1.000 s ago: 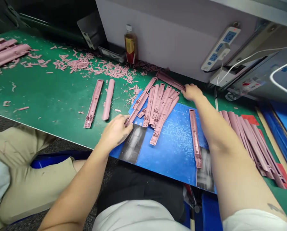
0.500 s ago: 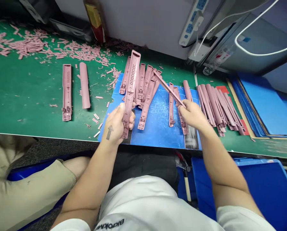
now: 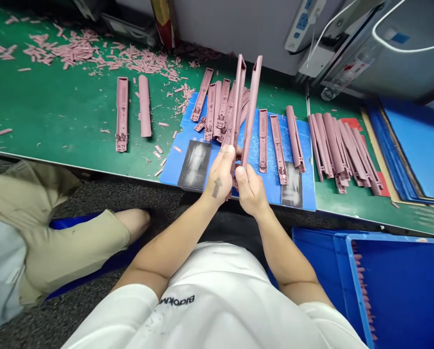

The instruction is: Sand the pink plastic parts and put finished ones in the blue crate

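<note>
My left hand grips the lower end of a long pink channel-shaped plastic part, held upright above the blue mat. My right hand grips a second pink part, a smooth cover strip, right beside it. The two parts stand almost parallel and close together, their top ends slightly apart. Both hands meet at the table's near edge. Behind them a fanned pile of pink parts lies on the mat.
More pink strips lie in a row at the right, and two single ones at the left on the green table. Pink scraps litter the back. A blue bin stands lower right. Another person's leg is at left.
Both hands lifted their parts off the mat, drew back toward the table's near edge and brought the two pieces together upright. The camera view shifted left and down.
</note>
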Tool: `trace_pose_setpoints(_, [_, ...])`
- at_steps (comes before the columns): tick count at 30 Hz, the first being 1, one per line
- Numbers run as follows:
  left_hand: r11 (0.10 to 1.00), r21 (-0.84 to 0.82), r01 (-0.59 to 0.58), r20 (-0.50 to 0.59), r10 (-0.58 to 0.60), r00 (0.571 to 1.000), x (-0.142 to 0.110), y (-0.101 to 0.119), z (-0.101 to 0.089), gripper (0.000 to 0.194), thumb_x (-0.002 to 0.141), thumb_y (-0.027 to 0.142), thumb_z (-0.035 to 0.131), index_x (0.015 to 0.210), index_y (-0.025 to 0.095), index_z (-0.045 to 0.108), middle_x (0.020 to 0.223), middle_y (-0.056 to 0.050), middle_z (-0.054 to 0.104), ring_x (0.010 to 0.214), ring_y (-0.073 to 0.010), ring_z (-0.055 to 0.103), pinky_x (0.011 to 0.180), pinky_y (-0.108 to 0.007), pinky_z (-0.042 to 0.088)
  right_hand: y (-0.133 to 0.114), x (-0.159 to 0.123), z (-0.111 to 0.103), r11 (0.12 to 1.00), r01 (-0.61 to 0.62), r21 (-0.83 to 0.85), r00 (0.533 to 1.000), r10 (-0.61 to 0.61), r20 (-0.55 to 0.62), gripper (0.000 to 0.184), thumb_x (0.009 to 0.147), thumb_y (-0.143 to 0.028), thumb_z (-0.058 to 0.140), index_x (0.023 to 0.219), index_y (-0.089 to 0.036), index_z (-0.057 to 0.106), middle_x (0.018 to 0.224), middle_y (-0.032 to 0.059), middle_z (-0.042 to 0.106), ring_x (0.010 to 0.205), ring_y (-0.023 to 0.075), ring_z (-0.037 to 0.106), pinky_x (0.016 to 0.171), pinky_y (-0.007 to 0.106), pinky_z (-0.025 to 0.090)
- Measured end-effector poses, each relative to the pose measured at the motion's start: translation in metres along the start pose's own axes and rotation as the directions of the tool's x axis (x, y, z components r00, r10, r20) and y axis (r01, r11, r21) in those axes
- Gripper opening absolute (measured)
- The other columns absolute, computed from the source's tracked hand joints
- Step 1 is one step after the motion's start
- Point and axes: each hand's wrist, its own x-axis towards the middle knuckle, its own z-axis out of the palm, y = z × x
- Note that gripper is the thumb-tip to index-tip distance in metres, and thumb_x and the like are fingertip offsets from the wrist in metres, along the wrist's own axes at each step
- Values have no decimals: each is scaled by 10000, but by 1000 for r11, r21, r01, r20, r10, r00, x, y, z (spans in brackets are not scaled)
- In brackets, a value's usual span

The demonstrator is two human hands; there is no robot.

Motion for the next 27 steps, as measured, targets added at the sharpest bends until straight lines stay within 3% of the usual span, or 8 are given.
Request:
trace_pose_setpoints(5, [997, -62, 33, 68, -29, 997, -12, -4, 8, 437, 1191, 654, 452, 1164, 263, 647, 1272, -131, 789, 1300, -310, 762, 1026, -462, 672, 4, -6, 7, 1000, 6, -7, 1000, -6, 12, 781, 1170, -777, 290, 1713, -263, 518, 1193, 102, 809, 1120, 348, 804, 1001, 509, 645])
trace_pose_setpoints(8, [996, -86, -22, 42, 25, 999, -15, -11, 11, 468, 1194, 680, 409, 1351, 286, 607, 1337, -120, 781, 1306, -289, 762, 1083, -462, 649, 7, -10, 18, 999, 15, 31, 999, -14, -38, 780, 1164, -797, 190, 1645, -289, 534, 1147, 99, 794, 1067, 340, 806, 965, 511, 642])
trace_pose_setpoints(13, [995, 71, -72, 219, 55, 974, -17, -23, 7, 587, 1186, 744, 405, 1447, 305, 693, 1451, -109, 756, 1384, -301, 719, 1191, -450, 576, 9, -16, 23, 1000, -28, 3, 1000, 28, -8, 828, 1120, -879, 160, 1521, -303, 600, 1008, 93, 755, 910, 336, 769, 839, 496, 618])
trace_pose_setpoints(16, [986, 120, -119, 324, 74, 943, -14, -16, -2, 633, 1164, 726, 485, 1591, 282, 630, 1607, -136, 677, 1525, -331, 639, 1253, -471, 546, 10, -11, -16, 996, -81, -27, 997, 80, -12, 793, 1124, -876, 199, 1379, -277, 652, 860, 63, 707, 773, 299, 720, 743, 453, 595])
trace_pose_setpoints(18, [956, 208, -209, 346, 128, 929, -6, -5, -11, 652, 1113, 648, 632, 1621, 239, 611, 1638, -161, 651, 1520, -342, 635, 1239, -466, 554, 12, 0, -66, 957, -142, -251, 985, 110, -135, 709, 1150, -811, 255, 1192, -249, 686, 856, 84, 706, 805, 292, 722, 771, 434, 582])
trace_pose_setpoints(21, [837, 456, -302, 305, 172, 937, 15, 10, -13, 437, 1106, 446, 642, 1447, 191, 738, 1473, -158, 743, 1300, -308, 735, 1140, -423, 595, 18, 24, -150, 594, -397, -700, 912, 166, -376, 553, 1191, -585, 363, 1186, -161, 718, 1016, 213, 769, 1007, 359, 776, 903, 479, 544])
trace_pose_setpoints(24, [614, 713, -339, 393, 51, 918, 41, 11, 18, 357, 1112, 305, 601, 1364, 128, 781, 1357, -200, 784, 1231, -364, 756, 1162, -509, 584, 28, 42, -202, 271, -530, -804, 847, 212, -487, 535, 1174, -454, 465, 1317, -9, 724, 1252, 395, 748, 1220, 491, 754, 982, 562, 524])
trace_pose_setpoints(27, [408, 861, -303, 385, -136, 913, 59, 5, 64, 429, 1082, 163, 600, 1460, -3, 717, 1423, -335, 733, 1322, -492, 730, 1157, -632, 572, 34, 49, -202, 283, -466, -838, 883, 94, -460, 544, 1163, -429, 529, 1368, 42, 709, 1421, 449, 671, 1364, 524, 672, 1080, 583, 519])
